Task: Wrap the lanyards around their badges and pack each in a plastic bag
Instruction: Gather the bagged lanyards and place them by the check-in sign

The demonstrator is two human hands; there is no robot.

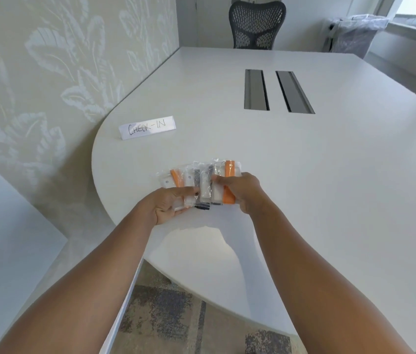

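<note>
Bagged badges (199,183) sit fanned in an overlapping row, held between both hands above the near part of the white table (303,175). Each clear plastic bag holds a white badge with a lanyard wrapped round it: orange at the left end (176,178), dark ones in the middle (197,176), orange again at the right end (228,181). Exact count unclear, as the bags overlap. Left hand (169,204) grips the left part of the row, thumb on top, fingers curled underneath. Right hand (240,189) grips the right part, thumb pressed on a bag near the middle, fingers curled over the right end. Farther left on the table stands a folded paper sign (147,127) reading CHECK-IN. Beyond, near the table's centre, two open cable slots (278,91) lie side by side. At the far edge stands a dark mesh chair (256,24); to its right, a bin lined with clear plastic (355,34)
</note>
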